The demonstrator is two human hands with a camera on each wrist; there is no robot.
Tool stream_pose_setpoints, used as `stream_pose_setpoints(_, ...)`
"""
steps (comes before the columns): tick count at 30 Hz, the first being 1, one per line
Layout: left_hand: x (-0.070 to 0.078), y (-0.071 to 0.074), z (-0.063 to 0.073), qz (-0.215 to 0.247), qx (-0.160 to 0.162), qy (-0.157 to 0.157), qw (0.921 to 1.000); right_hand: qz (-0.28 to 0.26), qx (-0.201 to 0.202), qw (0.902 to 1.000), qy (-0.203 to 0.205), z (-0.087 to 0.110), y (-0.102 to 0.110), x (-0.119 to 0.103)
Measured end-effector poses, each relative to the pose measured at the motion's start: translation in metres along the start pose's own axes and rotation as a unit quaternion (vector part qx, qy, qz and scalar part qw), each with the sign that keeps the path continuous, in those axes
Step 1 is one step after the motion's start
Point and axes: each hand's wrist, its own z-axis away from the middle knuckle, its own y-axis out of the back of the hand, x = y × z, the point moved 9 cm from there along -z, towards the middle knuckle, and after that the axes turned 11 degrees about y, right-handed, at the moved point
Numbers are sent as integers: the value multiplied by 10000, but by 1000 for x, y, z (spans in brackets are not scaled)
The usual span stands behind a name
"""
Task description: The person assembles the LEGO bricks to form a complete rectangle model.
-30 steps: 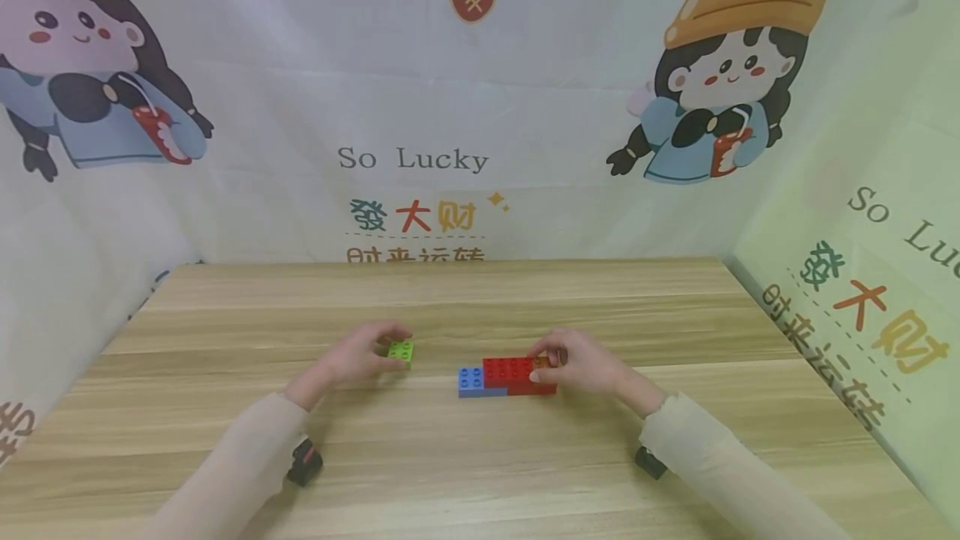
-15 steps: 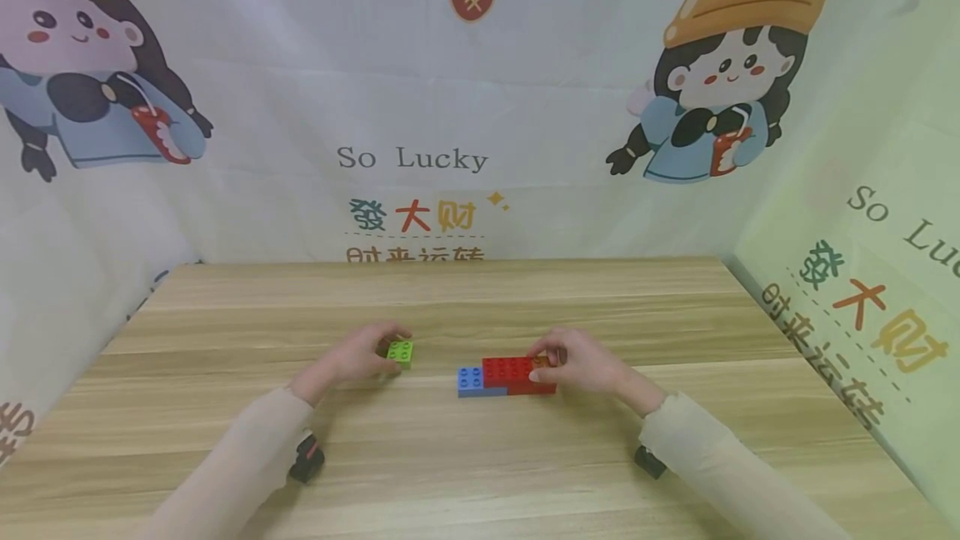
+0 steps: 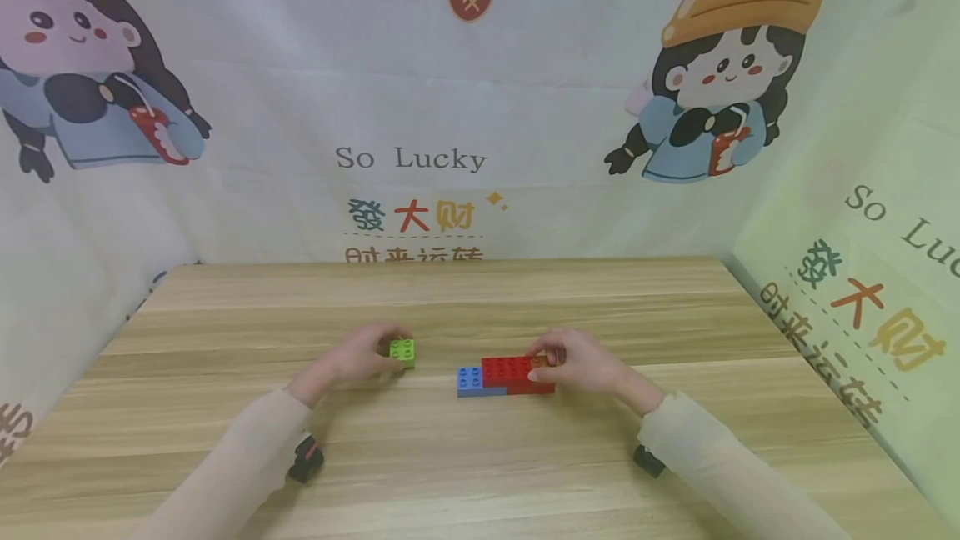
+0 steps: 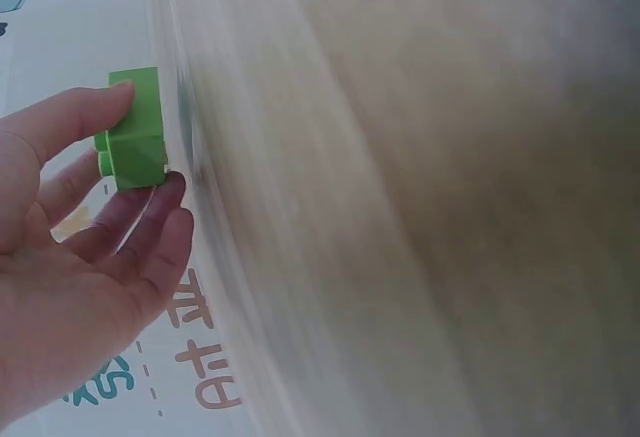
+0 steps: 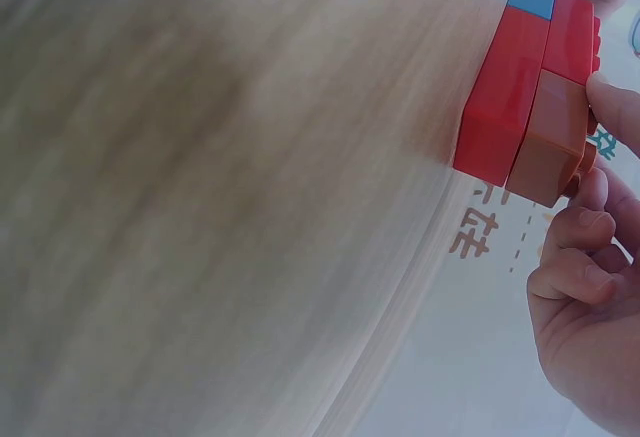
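My left hand (image 3: 362,354) pinches a small green toy building brick (image 3: 402,353) with studs on top, thumb on one side and fingers on the other. In the left wrist view the green brick (image 4: 138,129) sits between thumb and fingertips. To its right lies a joined row of bricks: a blue brick (image 3: 469,381) at the left end, a red brick (image 3: 506,369) on top and another red brick (image 5: 500,97) below. At the right end my right hand (image 3: 585,363) grips an orange-brown brick (image 5: 551,137) on the upper layer, its studs partly hidden by the fingers.
Both hands work over a wood-grain table (image 3: 480,465). Behind it hangs a pale printed cloth (image 3: 540,215), which also runs along the sides. Black wrist devices sit under the left cuff (image 3: 306,458) and right cuff (image 3: 649,461).
The green brick in my left hand has shifted very slightly right, toward the joined bricks. My right hand keeps its hold, and the row of bricks stays in place.
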Motion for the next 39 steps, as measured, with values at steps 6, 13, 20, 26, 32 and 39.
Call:
stream_pose_setpoints(6,6,-4,0,108,-67,-225,9997,74,-7,10000,41,0,0,0)
stream_pose_setpoints(13,18,-7,4,187,-142,-426,9988,56,-15,10000,58,-1,0,-1)
stream_pose_setpoints(20,25,-11,6,188,-197,-581,9979,25,-9,10000,37,0,0,-1)
stream_pose_setpoints(26,33,-15,8,247,-258,-713,9968,38,11,10000,63,0,0,-2)
stream_pose_setpoints(32,41,-21,9,328,-356,-787,9957,6,15,10000,49,0,0,-1)
stream_pose_setpoints(39,50,-26,10,363,-466,-816,9949,9,2,10000,56,0,0,-1)
